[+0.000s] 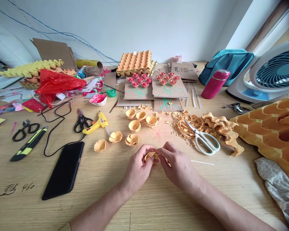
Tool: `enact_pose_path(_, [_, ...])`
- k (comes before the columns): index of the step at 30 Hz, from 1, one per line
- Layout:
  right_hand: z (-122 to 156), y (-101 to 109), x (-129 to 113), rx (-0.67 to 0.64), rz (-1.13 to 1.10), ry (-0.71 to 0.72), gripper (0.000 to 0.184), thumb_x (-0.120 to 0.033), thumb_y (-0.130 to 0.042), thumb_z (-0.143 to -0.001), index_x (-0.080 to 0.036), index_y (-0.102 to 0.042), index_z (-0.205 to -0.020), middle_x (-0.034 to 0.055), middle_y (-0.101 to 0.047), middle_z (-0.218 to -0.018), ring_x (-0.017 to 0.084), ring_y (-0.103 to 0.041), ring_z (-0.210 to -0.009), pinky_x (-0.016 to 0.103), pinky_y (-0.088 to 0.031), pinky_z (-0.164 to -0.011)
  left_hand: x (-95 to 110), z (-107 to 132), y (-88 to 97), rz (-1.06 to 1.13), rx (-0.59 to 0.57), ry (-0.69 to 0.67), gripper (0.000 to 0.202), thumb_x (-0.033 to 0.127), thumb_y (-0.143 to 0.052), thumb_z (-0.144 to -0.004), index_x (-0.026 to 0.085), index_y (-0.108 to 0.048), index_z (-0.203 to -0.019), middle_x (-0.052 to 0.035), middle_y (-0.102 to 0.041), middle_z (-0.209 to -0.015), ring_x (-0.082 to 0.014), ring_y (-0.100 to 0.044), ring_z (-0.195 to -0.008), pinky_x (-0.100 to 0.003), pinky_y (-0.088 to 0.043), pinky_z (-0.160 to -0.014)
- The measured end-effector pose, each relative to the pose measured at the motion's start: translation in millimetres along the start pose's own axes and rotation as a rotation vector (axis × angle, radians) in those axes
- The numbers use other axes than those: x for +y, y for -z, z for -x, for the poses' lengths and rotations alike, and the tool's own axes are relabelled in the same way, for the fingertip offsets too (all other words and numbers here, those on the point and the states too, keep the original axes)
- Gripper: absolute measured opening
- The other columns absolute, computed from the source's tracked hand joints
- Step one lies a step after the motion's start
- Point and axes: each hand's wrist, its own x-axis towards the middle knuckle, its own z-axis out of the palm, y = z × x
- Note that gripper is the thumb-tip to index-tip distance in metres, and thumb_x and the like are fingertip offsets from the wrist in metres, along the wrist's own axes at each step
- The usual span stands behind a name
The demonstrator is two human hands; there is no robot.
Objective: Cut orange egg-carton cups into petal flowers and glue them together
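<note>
Being pinched by the nearly closed left hand (137, 168) and right hand (177, 165) is a small orange moulded-card cup (149, 156). It is likely being endangered: overtight squeezing could tear its thin card.

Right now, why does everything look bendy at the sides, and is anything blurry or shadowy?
In the head view, the wide lens bends the sides: the fan looks stretched and the table shows curving wood lines. Light is soft, with only faint shadows under the left hand and right hand. The orange paper piece they pinch looks sharp; the cloth in the corner looks smeared.
</note>
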Motion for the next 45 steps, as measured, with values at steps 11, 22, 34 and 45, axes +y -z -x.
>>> enact_pose_path(11, [0.5,-2.3,0.5,0.001,0.051,0.055,0.022,-0.010,-0.049,-0.096,-0.020,-0.068,-0.095,0.0027,-0.055,-0.088,0.013,-0.056,-0.069,0.023,-0.039,-0.063,-0.6,-0.1,3.3,-0.030,0.006,0.029,0.013,0.020,-0.052,-0.088,0.021,-0.059,-0.100,-0.0031,-0.070,-0.097,-0.0161,-0.070,-0.075,-0.030,-0.062,-0.067])
enact_pose_path(22, [2.5,-2.6,0.9,0.071,0.269,0.238,0.018,-0.007,-0.054,-0.092,-0.020,-0.067,-0.094,0.0038,-0.057,-0.085,0.016,-0.053,-0.068,0.026,-0.038,-0.062,2.9,-2.9,2.5,0.021,0.023,0.041,0.016,0.034,-0.059,-0.089,0.020,-0.054,-0.093,-0.0005,-0.067,-0.083,-0.0152,-0.069,-0.068,-0.028,-0.061,-0.059])
enact_pose_path(34, [1.2,3.0,-3.6,0.042,0.337,0.272,0.016,-0.010,-0.055,-0.093,-0.021,-0.065,-0.088,0.0038,-0.057,-0.083,0.016,-0.053,-0.070,0.026,-0.039,-0.062,8.3,-2.9,2.8,0.075,0.014,0.079,0.027,0.042,-0.066,-0.084,0.019,-0.053,-0.089,0.0011,-0.065,-0.075,-0.0151,-0.068,-0.064,-0.029,-0.061,-0.059])
enact_pose_path(45, [-1.4,1.8,0.9,0.026,0.043,0.102,0.020,-0.010,-0.049,-0.098,-0.020,-0.066,-0.100,0.0031,-0.057,-0.090,0.012,-0.059,-0.072,0.022,-0.045,-0.068,-2.4,-0.9,6.3,-0.093,0.073,-0.081,0.012,0.031,-0.059,-0.092,0.020,-0.055,-0.092,-0.0008,-0.066,-0.084,-0.0152,-0.068,-0.072,-0.027,-0.057,-0.067])
